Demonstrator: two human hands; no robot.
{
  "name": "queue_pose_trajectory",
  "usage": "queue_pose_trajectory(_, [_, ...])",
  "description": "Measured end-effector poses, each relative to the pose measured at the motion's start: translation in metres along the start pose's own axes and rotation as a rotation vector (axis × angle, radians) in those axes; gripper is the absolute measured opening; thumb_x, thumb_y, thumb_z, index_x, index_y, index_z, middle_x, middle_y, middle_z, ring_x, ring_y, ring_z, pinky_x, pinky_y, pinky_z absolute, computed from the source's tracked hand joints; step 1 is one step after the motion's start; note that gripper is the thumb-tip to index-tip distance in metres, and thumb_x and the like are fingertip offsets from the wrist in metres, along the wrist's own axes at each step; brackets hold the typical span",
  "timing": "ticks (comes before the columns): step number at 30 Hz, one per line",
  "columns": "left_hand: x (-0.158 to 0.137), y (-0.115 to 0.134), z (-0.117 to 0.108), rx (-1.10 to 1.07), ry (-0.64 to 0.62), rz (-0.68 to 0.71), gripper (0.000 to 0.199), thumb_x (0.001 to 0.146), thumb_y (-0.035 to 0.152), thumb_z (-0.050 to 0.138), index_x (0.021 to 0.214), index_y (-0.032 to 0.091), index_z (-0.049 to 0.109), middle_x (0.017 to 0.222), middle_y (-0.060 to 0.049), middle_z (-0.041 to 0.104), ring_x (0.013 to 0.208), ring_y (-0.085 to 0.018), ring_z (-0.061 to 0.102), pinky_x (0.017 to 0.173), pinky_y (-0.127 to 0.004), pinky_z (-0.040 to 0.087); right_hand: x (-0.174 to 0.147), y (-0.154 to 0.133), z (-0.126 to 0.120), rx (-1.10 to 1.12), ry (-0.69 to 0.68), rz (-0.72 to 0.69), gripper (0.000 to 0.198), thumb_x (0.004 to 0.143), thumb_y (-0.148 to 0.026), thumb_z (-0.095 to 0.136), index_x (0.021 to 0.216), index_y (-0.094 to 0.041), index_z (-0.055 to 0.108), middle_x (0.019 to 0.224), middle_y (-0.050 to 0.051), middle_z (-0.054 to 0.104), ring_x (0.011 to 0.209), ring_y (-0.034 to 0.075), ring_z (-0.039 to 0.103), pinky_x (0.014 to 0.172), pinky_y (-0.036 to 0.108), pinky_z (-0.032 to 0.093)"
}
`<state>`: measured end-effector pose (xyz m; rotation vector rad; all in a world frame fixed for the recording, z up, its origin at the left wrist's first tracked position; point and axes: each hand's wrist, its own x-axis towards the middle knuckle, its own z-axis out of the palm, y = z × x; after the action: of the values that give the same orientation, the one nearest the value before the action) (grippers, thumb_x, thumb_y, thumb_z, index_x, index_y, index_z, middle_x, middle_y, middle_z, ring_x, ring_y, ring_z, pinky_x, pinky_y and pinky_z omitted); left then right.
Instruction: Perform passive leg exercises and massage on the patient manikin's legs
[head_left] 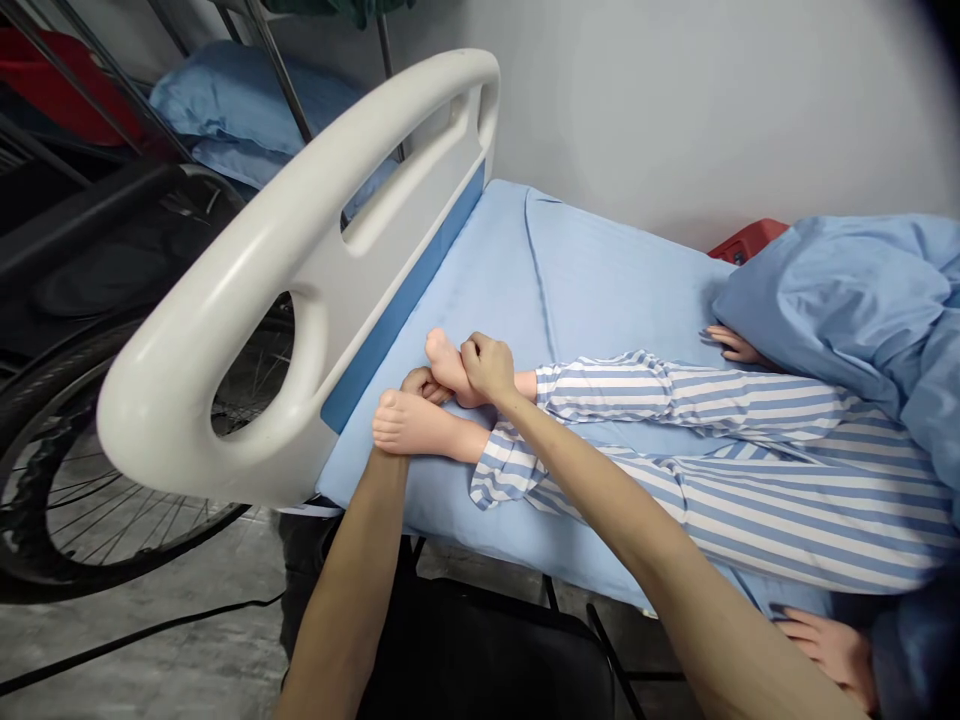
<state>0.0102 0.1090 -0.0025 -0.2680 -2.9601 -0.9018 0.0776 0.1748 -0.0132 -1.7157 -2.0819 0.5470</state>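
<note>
A manikin with smooth, plastic-looking feet lies on the bed in blue-and-white striped trousers (720, 490). My right hand (487, 366) is closed over the top of its far foot (448, 362), near the ankle. From below, my left hand (426, 384) reaches past the near foot and curls its fingers against the far foot's sole; part of this hand is hidden. The near foot (420, 425) rests over my left wrist, toes pointing toward the footboard. Both trouser cuffs end just above the ankles.
A white footboard (300, 190) rises at the left end of the light blue bed sheet (615, 260). Beyond it stand a wheelchair wheel (82, 500) and a rack with blue pillows (247, 100). A blue quilt (862, 290) is bunched at the right, near the manikin's hands (829, 650).
</note>
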Motion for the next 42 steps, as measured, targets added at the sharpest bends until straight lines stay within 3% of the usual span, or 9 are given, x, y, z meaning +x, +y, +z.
queue_pose_trajectory(7, [0.004,-0.005,0.012,-0.083,0.02,-0.038,0.023,0.093,0.015,0.016,0.073,0.025,0.012,0.08,-0.006,0.042,0.101,-0.03,0.055,0.086,-0.051,0.045,0.002,0.0,0.003,-0.027,0.035,-0.016,0.037,0.097,-0.029,0.034,0.081,-0.018,0.065,0.077,0.003,0.067,0.064,0.014,0.048,0.061,0.027,0.025])
queue_pose_trajectory(12, [0.011,-0.011,0.025,-0.05,-0.061,-0.09,0.023,0.093,0.017,0.019,0.073,0.025,0.027,0.084,-0.008,0.044,0.105,-0.03,0.053,0.086,-0.051,0.046,0.003,0.003,0.006,-0.022,0.053,-0.02,0.036,0.096,-0.029,0.034,0.078,-0.019,0.064,0.074,0.003,0.065,0.063,0.015,0.047,0.06,0.028,0.025])
queue_pose_trajectory(21, [-0.001,-0.004,0.001,0.047,-0.087,0.098,0.014,0.093,0.018,0.034,0.081,0.021,0.042,0.086,-0.008,0.05,0.097,-0.027,0.056,0.085,-0.043,0.047,0.003,0.007,0.008,0.095,0.106,-0.05,0.033,0.094,-0.031,0.034,0.074,-0.02,0.058,0.07,0.003,0.061,0.063,0.016,0.048,0.063,0.029,0.031])
queue_pose_trajectory(25, [-0.005,-0.009,-0.004,-0.007,-0.081,0.11,0.021,0.095,0.013,0.028,0.086,0.02,0.046,0.088,-0.008,0.053,0.099,-0.024,0.056,0.088,-0.041,0.046,-0.012,0.007,0.006,0.194,0.231,-0.032,0.021,0.089,-0.027,0.039,0.093,-0.019,0.057,0.096,0.008,0.064,0.084,0.02,0.056,0.079,0.032,0.042])
queue_pose_trajectory(27, [-0.006,-0.014,-0.008,-0.019,-0.08,0.101,0.023,0.096,0.013,0.026,0.088,0.02,0.047,0.09,-0.009,0.054,0.099,-0.024,0.055,0.088,-0.04,0.045,-0.031,0.007,0.002,0.232,0.348,-0.04,0.027,0.084,-0.023,0.043,0.109,-0.016,0.052,0.115,0.013,0.059,0.102,0.021,0.055,0.09,0.035,0.043])
queue_pose_trajectory(29, [-0.007,-0.018,-0.012,-0.009,-0.084,0.107,0.021,0.096,0.013,0.029,0.089,0.019,0.048,0.091,-0.009,0.054,0.099,-0.024,0.055,0.087,-0.04,0.045,-0.054,0.006,-0.005,0.241,0.385,-0.058,0.033,0.082,-0.023,0.045,0.114,-0.015,0.049,0.119,0.014,0.056,0.108,0.022,0.053,0.095,0.037,0.043])
queue_pose_trajectory(31, [-0.007,-0.022,-0.015,0.021,-0.086,0.12,0.021,0.095,0.013,0.03,0.089,0.019,0.049,0.09,-0.009,0.054,0.098,-0.025,0.056,0.085,-0.039,0.045,-0.078,0.004,-0.013,0.231,0.303,-0.071,0.029,0.083,-0.026,0.045,0.11,-0.016,0.05,0.114,0.012,0.059,0.104,0.021,0.055,0.092,0.035,0.045])
queue_pose_trajectory(37, [-0.003,-0.024,-0.011,0.065,-0.029,0.138,0.029,0.095,0.008,0.022,0.084,0.019,0.047,0.085,-0.007,0.051,0.089,-0.021,0.059,0.077,-0.034,0.045,-0.115,-0.013,-0.022,0.004,-0.174,-0.054,0.022,0.089,-0.033,0.045,0.103,-0.021,0.057,0.104,0.005,0.069,0.091,0.02,0.064,0.077,0.03,0.047])
queue_pose_trajectory(42, [0.001,-0.029,-0.002,0.021,0.008,0.144,0.032,0.096,0.008,0.019,0.077,0.02,0.042,0.076,-0.005,0.047,0.081,-0.02,0.058,0.073,-0.034,0.044,-0.121,-0.026,-0.01,-0.274,-0.221,0.053,0.03,0.097,-0.028,0.033,0.104,-0.017,0.06,0.101,0.013,0.071,0.091,0.024,0.068,0.078,0.033,0.047])
